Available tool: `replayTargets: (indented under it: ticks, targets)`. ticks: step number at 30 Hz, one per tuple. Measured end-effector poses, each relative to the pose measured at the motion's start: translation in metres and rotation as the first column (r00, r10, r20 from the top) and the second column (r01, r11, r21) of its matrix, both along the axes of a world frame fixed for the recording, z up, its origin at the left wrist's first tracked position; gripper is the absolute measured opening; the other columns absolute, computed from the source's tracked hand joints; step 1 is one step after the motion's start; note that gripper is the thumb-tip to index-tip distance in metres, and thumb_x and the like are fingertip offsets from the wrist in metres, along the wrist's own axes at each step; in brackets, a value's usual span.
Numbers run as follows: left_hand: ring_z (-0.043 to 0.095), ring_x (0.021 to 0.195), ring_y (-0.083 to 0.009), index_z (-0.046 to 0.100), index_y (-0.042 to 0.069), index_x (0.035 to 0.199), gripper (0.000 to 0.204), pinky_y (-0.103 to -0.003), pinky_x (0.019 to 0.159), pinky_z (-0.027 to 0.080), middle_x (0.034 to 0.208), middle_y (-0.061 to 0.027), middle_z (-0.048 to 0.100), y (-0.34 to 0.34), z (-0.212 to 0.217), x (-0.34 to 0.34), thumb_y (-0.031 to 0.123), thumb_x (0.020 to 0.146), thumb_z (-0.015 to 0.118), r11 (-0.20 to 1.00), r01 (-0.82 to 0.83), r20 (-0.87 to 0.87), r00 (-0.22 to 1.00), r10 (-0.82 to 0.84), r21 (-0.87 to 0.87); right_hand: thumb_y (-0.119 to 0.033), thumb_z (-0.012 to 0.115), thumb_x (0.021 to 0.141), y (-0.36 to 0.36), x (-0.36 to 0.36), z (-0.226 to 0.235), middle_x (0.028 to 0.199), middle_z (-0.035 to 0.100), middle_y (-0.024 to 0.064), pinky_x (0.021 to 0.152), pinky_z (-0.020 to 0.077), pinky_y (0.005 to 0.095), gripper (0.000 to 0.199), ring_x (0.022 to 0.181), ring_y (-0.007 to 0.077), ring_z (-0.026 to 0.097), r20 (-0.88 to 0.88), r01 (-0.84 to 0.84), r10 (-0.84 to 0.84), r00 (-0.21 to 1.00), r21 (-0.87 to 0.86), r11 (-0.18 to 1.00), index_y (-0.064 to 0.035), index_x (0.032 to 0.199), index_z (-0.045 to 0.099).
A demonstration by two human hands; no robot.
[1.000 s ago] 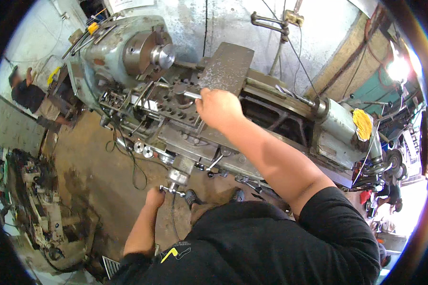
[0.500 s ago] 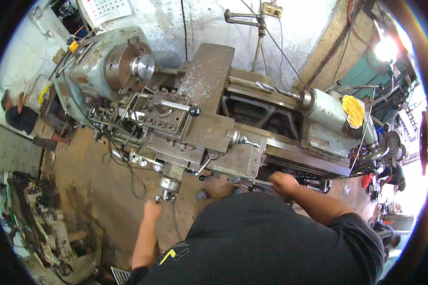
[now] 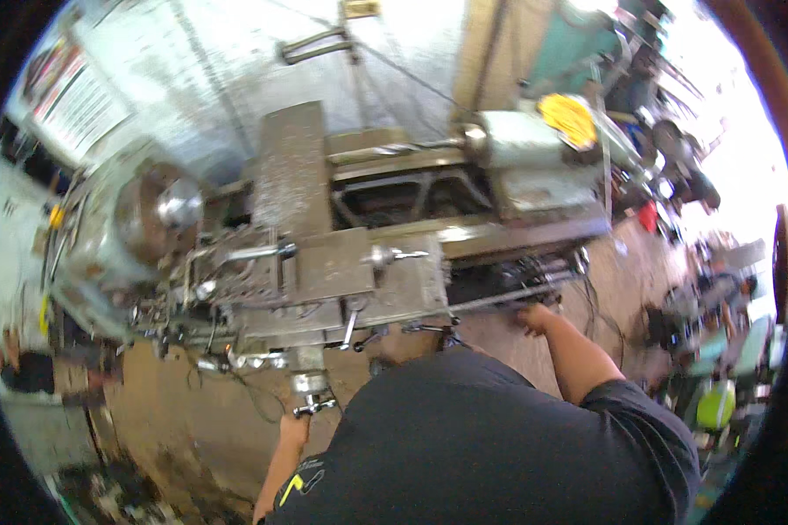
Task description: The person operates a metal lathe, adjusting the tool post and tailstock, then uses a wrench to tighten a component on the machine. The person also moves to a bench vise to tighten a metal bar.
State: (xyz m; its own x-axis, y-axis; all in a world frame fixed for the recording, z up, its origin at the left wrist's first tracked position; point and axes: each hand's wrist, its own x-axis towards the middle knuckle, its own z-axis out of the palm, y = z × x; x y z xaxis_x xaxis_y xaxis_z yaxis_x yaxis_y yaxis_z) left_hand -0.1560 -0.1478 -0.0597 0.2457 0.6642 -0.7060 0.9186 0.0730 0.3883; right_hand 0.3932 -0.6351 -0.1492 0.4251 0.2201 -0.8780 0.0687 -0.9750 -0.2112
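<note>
Whitewashed and stained, the workshop wall (image 3: pixel 236 79) rises behind one long metal lathe (image 3: pixel 324 262) that stands on a dirt-brown floor (image 3: pixel 175 411); one poster (image 3: pixel 70 105) hangs at the far left of that wall; below it sits the lathe's single round chuck (image 3: pixel 162 210), shiny at its centre; next comes the carriage (image 3: pixel 324 280) with one silver lever (image 3: pixel 258 252) lying across its top and one small handle (image 3: pixel 394 255) pointing right; one handwheel crank (image 3: pixel 311 404) hangs beneath the carriage; the left hand (image 3: pixel 296 426) is curled round this crank from below, its forearm rising from the lower edge beside the dark shirt (image 3: pixel 481 437); further right the bed (image 3: pixel 499 232) runs to one pale tailstock (image 3: pixel 525 153), with one yellow cloth (image 3: pixel 569 118) lying on top of it; the right hand (image 3: pixel 534 317) reaches out from a bent elbow and rests against the lower front of the bed near a long rod (image 3: pixel 508 297); whether its fingers grip anything I cannot tell, as blur hides them; machinery clutters the bright far right.
</note>
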Motion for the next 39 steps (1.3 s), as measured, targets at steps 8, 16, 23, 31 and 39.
replayTargets:
  ticks: [8, 16, 23, 31, 39]
  targets:
    - [0.064, 0.068, -0.0332, 0.068, 0.001, 0.083, 0.018, -0.046, 0.06, 0.05, 0.072, -0.0163, 0.065, -0.031, -0.057, 0.038, 0.018, 0.085, 0.064, 0.924, 0.21, -0.138, 0.975, -0.174, 0.321, -0.024, 0.055, 0.088, -0.145, 0.12, 0.079, 0.096, 0.072, 0.0196, 0.076, 0.0556, 0.0449, 0.03, 0.086, 0.03, 0.07, 0.548, 0.671, -0.724, 0.42, 0.349, 0.654, -0.0027, 0.102, 0.071]
    - [0.057, 0.115, -0.0434, 0.061, -0.001, 0.119, 0.037, -0.047, 0.095, 0.048, 0.121, -0.0309, 0.059, -0.141, 0.003, 0.07, 0.008, 0.083, 0.061, 0.765, 0.0, -0.157, 0.979, 0.132, 0.645, -0.026, 0.063, 0.083, -0.219, 0.358, 0.166, 0.11, 0.066, 0.0228, 0.097, 0.0444, 0.0471, 0.052, 0.103, 0.0408, 0.062, 0.902, -0.027, -0.428, -0.054, 0.427, 0.904, -0.0034, 0.129, 0.053]
    - [0.041, 0.137, -0.0366, 0.053, 0.007, 0.138, 0.057, -0.045, 0.113, 0.034, 0.143, -0.0257, 0.047, -0.165, 0.002, 0.202, 0.044, 0.095, 0.047, 0.822, 0.483, -0.464, 0.678, -0.57, -0.303, -0.021, 0.064, 0.084, -0.217, 0.445, 0.176, 0.112, 0.066, 0.0229, 0.092, 0.0476, 0.0447, 0.043, 0.111, 0.0401, 0.06, 0.837, -0.233, 0.161, 0.523, -0.041, 0.972, 0.0, 0.121, 0.057]
    - [0.061, 0.078, -0.016, 0.063, 0.001, 0.116, 0.036, -0.03, 0.071, 0.05, 0.094, -0.007, 0.068, -0.238, 0.08, 0.391, 0.032, 0.099, 0.057, 0.977, 0.023, 0.382, 0.922, 0.061, -0.211, -0.022, 0.064, 0.085, -0.207, 0.366, 0.336, 0.103, 0.067, 0.0264, 0.085, 0.0491, 0.0449, 0.037, 0.096, 0.0388, 0.066, 0.597, -0.035, -0.51, 0.62, 0.67, 0.742, 0.0043, 0.111, 0.062]
    - [0.031, 0.143, -0.0374, 0.009, -0.002, 0.153, 0.095, -0.049, 0.116, 0.027, 0.156, -0.024, 0.027, -0.135, 0.131, 0.657, 0.058, 0.094, 0.052, 0.811, -0.201, 0.794, 0.178, 0.582, -0.55, -0.018, 0.063, 0.084, -0.106, 0.301, 0.4, 0.104, 0.067, 0.0247, 0.087, 0.0484, 0.043, 0.035, 0.099, 0.0389, 0.065, 0.793, -0.102, -0.239, 0.56, 0.352, 0.93, 0.0025, 0.113, 0.062]
